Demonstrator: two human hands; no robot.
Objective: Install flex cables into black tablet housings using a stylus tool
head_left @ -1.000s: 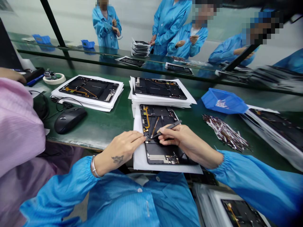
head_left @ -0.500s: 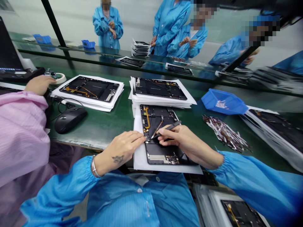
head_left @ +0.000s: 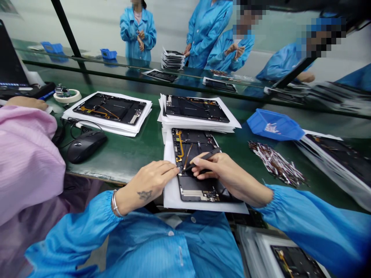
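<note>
An opened black tablet chassis (head_left: 197, 185) with yellow flex cables lies on a white sheet (head_left: 171, 193) in front of me. My left hand (head_left: 150, 181) rests on the sheet's left side, its fingertips pressed together against the chassis edge. My right hand (head_left: 223, 173) pinches dark tweezers (head_left: 203, 157), whose tip points down-left at a thin cable near the chassis middle. Both of my sleeves are blue.
Stacks of similar chassis on white sheets (head_left: 199, 112) (head_left: 110, 112) sit further back. A black mouse (head_left: 85, 146) lies left, a blue bin (head_left: 274, 124) and a pile of small strips (head_left: 275, 162) right. A pink-sleeved person (head_left: 26, 154) is at my left; several blue-coated people stand beyond.
The thin cable under the tweezer tip lifted and then dropped back lower. The pink-sleeved person's hand shifted near the tape roll. My hands stayed almost in place.
</note>
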